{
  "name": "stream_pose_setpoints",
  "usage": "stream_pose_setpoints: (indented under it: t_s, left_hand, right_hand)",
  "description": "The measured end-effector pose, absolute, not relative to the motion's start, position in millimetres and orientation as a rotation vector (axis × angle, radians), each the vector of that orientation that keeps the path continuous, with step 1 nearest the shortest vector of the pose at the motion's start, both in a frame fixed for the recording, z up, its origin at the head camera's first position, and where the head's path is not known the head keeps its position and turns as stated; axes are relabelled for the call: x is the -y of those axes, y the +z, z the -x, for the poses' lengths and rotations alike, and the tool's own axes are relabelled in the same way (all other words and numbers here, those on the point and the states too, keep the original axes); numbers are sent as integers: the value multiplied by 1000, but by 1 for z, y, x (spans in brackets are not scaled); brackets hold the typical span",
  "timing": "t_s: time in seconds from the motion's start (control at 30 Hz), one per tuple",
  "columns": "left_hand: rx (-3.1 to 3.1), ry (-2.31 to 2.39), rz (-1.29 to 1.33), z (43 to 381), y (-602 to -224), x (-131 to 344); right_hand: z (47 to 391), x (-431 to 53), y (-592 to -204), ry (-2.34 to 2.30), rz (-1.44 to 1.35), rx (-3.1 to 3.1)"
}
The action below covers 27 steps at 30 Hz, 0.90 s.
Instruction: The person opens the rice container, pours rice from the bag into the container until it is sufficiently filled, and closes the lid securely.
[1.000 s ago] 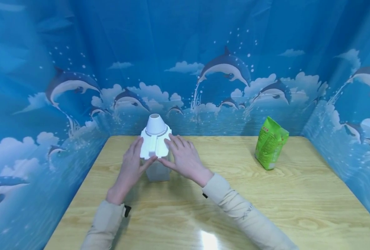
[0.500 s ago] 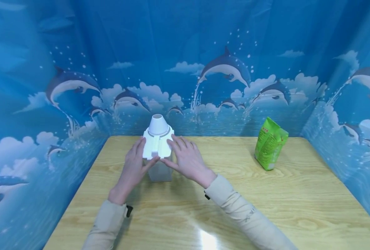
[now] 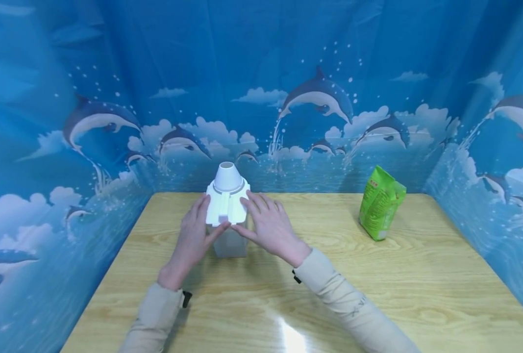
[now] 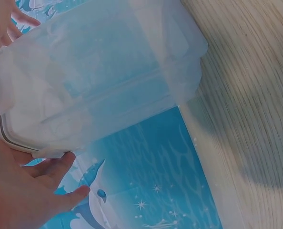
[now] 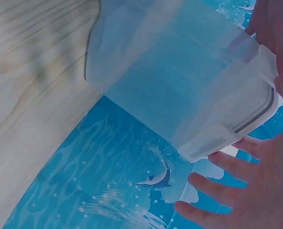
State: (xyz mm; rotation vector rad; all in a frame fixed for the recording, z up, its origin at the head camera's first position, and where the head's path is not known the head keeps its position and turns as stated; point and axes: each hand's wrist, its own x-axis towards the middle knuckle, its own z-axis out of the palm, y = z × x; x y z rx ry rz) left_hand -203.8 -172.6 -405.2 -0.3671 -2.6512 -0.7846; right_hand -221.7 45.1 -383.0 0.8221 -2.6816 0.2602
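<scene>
A tall, translucent plastic storage container (image 3: pixel 232 242) with a white lid (image 3: pixel 223 208) stands upright on the table, left of the middle. On the lid is a white cone-shaped spout (image 3: pixel 228 177). My left hand (image 3: pixel 193 235) touches the lid's left side, its thumb at the front edge. Opposite it, my right hand (image 3: pixel 274 226) lies along the right side, thumb tip near the other thumb. In the right wrist view, spread straight fingers (image 5: pixel 222 191) reach past a side clip (image 5: pixel 210 143). The left wrist view shows a fingertip (image 4: pixel 67 157) at the lid's edge.
A green printed bag (image 3: pixel 381 203) stands upright at the back right of the wooden table (image 3: pixel 420 294). Blue curtains (image 3: pixel 261 59) with dolphins and clouds hang behind the table and at both sides.
The container has shifted a little to the right on the table, with both hands moving along beside its lid. The green bag stays where it was.
</scene>
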Motion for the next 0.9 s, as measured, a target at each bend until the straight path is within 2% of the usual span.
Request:
stream_pose_setpoints:
  t_s: [0.9]
  left_hand:
    - [2636,-799,387,202,-408,154]
  right_hand:
    - [215,-64,-386,265,-810,2632]
